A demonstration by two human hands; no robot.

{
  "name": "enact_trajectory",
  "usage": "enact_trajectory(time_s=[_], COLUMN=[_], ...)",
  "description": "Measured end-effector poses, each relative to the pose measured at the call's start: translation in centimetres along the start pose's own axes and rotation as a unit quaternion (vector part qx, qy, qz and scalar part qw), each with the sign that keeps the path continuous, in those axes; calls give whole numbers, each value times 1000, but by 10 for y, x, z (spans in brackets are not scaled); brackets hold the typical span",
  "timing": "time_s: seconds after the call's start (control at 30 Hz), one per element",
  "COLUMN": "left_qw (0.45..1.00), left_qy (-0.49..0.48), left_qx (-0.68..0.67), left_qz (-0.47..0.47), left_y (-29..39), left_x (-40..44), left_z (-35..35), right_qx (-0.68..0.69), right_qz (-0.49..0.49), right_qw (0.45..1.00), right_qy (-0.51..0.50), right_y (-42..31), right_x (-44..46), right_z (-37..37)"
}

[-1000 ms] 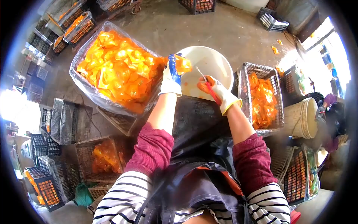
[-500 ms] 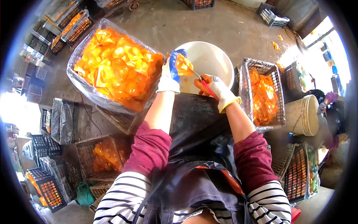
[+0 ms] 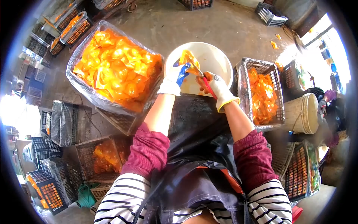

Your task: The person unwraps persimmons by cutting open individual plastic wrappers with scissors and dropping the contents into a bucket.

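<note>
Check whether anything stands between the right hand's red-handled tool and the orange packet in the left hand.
Nothing visible does: the tool in the right hand overlaps the packet in the left hand, over the bucket. Whether they touch is unclear.

Orange packet (image 3: pixel 188 58): thin glossy film, crumpled, bright orange; held raised over the left-centre of the white tub (image 3: pixel 218 62), slanting from upper left to lower right. Red-handled tool (image 3: pixel 209 89): slim metal end at the packet's right side, over the tub's middle; red handle angled down toward the tub's near rim, right of centre. Any cut in the film: too small to tell
</note>
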State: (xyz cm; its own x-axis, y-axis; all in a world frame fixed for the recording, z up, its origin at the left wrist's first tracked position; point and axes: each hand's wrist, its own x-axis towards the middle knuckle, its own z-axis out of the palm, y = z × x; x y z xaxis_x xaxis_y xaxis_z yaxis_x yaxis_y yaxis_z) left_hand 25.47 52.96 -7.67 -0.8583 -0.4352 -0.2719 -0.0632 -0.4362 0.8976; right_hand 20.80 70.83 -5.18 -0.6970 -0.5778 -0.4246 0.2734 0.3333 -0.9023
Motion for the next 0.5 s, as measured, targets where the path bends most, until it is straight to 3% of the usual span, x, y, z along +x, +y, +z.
enact_trajectory(time_s=[0.07,0.17,0.27,0.37,0.47,0.5], left_qw=[1000,999,998,996,998,998], left_qy=[-3,-30,-57,-42,-17,-8], left_qx=[7,24,-8,-39,-9,11], left_qz=[-2,9,22,63,66,63], left_y=[0,-10,-26,-23,-25,-20], left_x=[-1,6,20,10,11,7], left_z=[0,-6,-16,-7,-8,-7], right_qx=[-8,-99,-32,-71,13,-20], right_qz=[-16,-204,-21,2,-102,-122], right_qw=[1000,973,999,997,994,992], right_qy=[5,32,-15,-8,-27,-15], right_y=[9,49,12,3,30,31], right_x=[8,42,14,6,25,26], right_z=[1,-1,-3,1,0,0])
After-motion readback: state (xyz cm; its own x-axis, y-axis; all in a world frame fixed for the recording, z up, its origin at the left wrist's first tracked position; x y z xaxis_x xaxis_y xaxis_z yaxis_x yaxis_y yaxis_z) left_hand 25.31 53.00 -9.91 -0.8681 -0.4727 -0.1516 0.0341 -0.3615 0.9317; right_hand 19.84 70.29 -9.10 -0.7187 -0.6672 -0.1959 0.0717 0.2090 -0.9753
